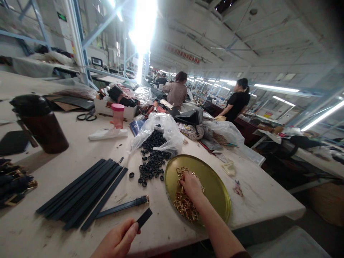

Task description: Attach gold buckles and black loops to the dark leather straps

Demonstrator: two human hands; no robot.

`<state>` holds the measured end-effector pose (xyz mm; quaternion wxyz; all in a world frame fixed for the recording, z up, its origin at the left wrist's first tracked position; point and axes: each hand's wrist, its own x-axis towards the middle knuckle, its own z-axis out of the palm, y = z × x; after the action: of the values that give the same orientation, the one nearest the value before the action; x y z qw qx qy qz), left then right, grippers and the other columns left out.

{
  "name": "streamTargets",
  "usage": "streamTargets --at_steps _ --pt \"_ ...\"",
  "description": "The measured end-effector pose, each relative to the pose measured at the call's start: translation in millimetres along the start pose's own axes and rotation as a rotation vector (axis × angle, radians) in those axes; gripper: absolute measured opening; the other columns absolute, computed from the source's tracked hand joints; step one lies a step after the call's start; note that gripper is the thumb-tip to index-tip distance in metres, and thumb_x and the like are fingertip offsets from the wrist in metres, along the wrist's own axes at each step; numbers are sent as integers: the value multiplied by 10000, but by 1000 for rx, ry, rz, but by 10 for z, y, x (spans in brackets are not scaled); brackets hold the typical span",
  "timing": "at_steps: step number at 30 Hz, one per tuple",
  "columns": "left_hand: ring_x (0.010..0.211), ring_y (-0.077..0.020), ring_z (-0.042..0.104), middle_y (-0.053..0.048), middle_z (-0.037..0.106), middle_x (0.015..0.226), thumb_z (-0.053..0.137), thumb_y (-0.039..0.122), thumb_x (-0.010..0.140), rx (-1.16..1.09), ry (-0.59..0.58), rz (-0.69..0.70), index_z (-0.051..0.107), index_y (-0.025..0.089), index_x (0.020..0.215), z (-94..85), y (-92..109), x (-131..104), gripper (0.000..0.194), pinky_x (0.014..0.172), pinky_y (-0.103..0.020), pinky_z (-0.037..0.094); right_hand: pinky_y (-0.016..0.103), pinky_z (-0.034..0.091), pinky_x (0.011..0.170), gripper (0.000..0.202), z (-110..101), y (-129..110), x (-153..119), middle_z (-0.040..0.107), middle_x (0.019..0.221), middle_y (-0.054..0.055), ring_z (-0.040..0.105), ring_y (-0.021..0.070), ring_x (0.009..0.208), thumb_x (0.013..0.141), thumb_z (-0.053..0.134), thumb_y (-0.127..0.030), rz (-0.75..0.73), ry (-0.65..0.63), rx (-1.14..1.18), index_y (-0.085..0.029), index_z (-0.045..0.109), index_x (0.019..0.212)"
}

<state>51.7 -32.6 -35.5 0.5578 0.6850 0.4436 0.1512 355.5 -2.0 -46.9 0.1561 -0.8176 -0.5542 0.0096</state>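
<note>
Near the table's front edge, my left hand pinches a dark strap between thumb and fingers, one end sticking out to the upper right. My right hand reaches into a round gold tray, fingertips down among the gold buckles; whether it grips one is hidden. A strap with a buckle and loop fitted lies just beyond my left hand. To its left is a stack of dark straps. Black strap loops spill from a clear plastic bag behind the tray.
A dark brown jug stands at the left, with scissors and a pink-lidded cup farther back. Finished-looking straps with buckles lie at the left edge. Small pliers rest right of the tray. Two people work beyond the table.
</note>
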Motion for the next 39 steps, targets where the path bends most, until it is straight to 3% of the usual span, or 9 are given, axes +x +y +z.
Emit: streamTargets --at_steps 6,10,14,18,25,31,37,39 --pt "515 -122 393 46 398 534 407 481 787 -29 28 9 548 179 696 -23 5 -28 346 483 -203 305 279 380 645 137 -51 -124 -142 601 735 67 554 187 705 794 487 -177 -53 1 119 -153 584 700" --pt "429 -99 359 62 413 480 391 455 811 -142 56 8 504 181 735 13 113 42 306 436 -196 285 221 396 613 184 -110 -571 -451 574 732 18 534 138 684 835 469 -271 -179 -54 349 -173 580 726" --pt "394 -74 328 72 426 512 445 456 800 -234 139 62 497 176 819 -41 156 124 285 387 -182 249 211 393 573 201 -151 -1070 -817 549 682 -7 505 124 635 833 497 -324 -286 -263 837 -176 584 728" --pt "353 -51 275 86 390 456 419 495 798 -331 113 -16 433 181 710 -115 109 92 326 347 -167 194 224 378 600 184 -111 -1282 -1012 543 705 -3 494 127 665 825 519 -290 -376 -339 890 -181 587 693" --pt "372 -49 313 79 418 478 472 383 767 -336 70 -55 472 163 732 -72 132 -10 223 357 -157 232 219 405 545 140 88 -1274 -1091 544 624 -19 496 119 582 812 520 -285 -148 -383 1109 -180 606 776" --pt "408 -66 342 83 417 489 518 375 741 -313 184 -44 514 161 719 5 72 55 215 401 -176 280 238 440 559 233 188 -1312 -1171 616 713 23 536 134 606 810 516 -337 -84 -217 1075 -176 660 897" --pt "591 -106 477 20 557 659 556 348 750 -404 285 90 567 146 806 101 20 70 210 566 -206 382 234 458 510 242 260 -1415 -1240 616 681 23 534 125 552 794 537 -354 39 -177 1222 -162 663 868" --pt "548 -95 453 29 534 622 563 369 743 -438 273 60 560 142 795 93 45 53 233 520 -196 363 237 468 516 242 268 -1425 -1269 624 702 29 544 127 560 811 515 -348 44 -157 1230 -168 659 886"
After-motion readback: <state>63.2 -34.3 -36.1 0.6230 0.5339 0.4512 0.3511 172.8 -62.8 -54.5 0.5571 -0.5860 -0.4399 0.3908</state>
